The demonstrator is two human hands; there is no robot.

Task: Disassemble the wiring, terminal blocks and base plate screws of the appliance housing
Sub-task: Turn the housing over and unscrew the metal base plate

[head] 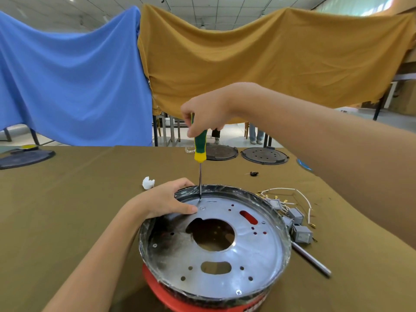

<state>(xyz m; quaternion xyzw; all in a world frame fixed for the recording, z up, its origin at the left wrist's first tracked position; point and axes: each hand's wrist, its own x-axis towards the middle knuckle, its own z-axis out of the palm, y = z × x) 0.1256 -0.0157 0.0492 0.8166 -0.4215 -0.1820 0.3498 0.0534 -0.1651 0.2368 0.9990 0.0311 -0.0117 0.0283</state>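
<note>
Head view
Right hand: the right hand (pixel 206 113) curls round the top of a green-and-yellow-handled screwdriver (pixel 200 147) and holds it upright, the steel shaft running straight down from the fist.
Screwdriver tip: it sits on a screw at the far edge of the round silver metal base plate (pixel 258 251), just past the left fingertips.
Left hand: the left hand (pixel 165 202) rests over the far-left rim of the round red appliance housing (pixel 180 298), fingers bent over the rim, thumb lying flat on the plate.
Base plate: it lies inside the housing, below and between both hands, with a large central hole and a cross-head screw (pixel 238 292) at its near edge.
Removed parts: grey terminal blocks with white wires (pixel 297 216) lie on the olive-brown tablecloth (pixel 67 210), right of the housing, under the right forearm.
Beside them: a grey metal rod (pixel 311 260) lies just right of the housing.
Beyond the left hand: a crumpled white scrap (pixel 148 183).
Beyond the right hand: two dark round plates (pixel 264 156).
</note>
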